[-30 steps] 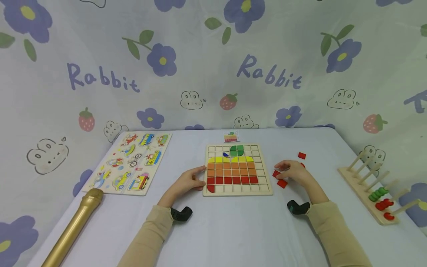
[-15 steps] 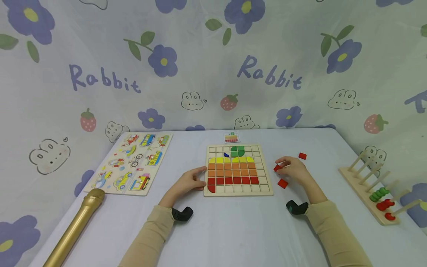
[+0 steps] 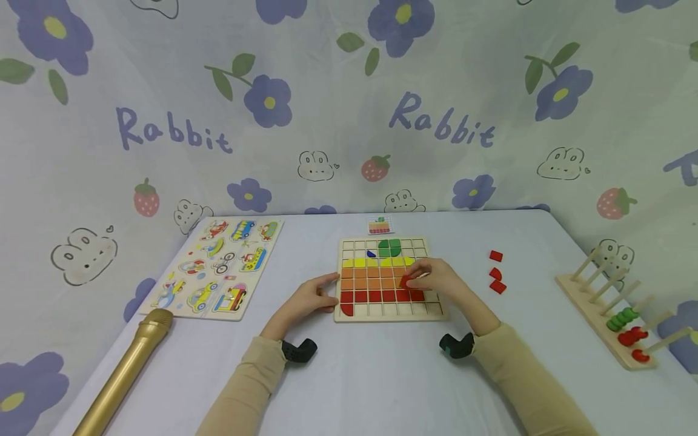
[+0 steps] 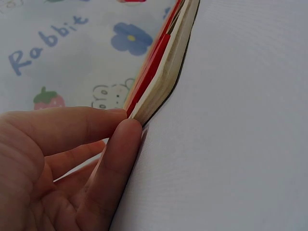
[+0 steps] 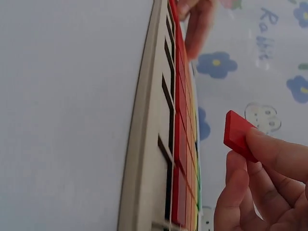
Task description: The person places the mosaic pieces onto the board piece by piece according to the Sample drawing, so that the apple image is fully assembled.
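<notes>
A wooden grid board lies mid-table, filled with rows of yellow, orange and red tiles plus green and blue pieces near its top. My left hand touches the board's left edge with thumb and index fingertips, set apart along it. The left wrist view shows those fingertips at the board's rim beside a red piece. Over the board's right part, my right hand pinches a red square tile between thumb and fingers. In the right wrist view that tile is tilted and clear of the board. The head view hides part of it.
Three loose red pieces, among them a red tile, lie right of the board. A small pattern card is behind it. A vehicle puzzle and gold microphone lie left; a pegged bead rack stands right.
My right hand has picked up red from the table and moved left over the board. Two red tiles near it are gone from their places. The left hand has stayed at the edge.
</notes>
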A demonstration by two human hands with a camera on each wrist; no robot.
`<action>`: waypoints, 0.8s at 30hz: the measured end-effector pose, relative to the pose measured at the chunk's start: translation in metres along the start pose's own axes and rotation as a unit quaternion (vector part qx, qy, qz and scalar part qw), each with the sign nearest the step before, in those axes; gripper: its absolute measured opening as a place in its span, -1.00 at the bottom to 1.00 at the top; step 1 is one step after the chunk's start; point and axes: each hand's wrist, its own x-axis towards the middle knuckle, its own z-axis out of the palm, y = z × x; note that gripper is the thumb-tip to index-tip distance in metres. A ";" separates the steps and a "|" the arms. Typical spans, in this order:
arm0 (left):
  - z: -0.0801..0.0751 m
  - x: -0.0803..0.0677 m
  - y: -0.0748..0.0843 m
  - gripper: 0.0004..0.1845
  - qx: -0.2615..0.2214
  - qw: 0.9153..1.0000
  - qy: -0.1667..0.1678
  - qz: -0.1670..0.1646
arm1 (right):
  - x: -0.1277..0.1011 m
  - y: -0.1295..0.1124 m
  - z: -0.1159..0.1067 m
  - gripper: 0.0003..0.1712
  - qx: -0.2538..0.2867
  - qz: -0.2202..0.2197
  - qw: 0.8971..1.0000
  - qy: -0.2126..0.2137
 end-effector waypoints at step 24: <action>-0.001 0.002 0.000 -0.32 0.006 1.000 0.004 -0.010 | 0.011 -0.043 0.082 -0.91 -0.141 -0.083 0.981 -0.108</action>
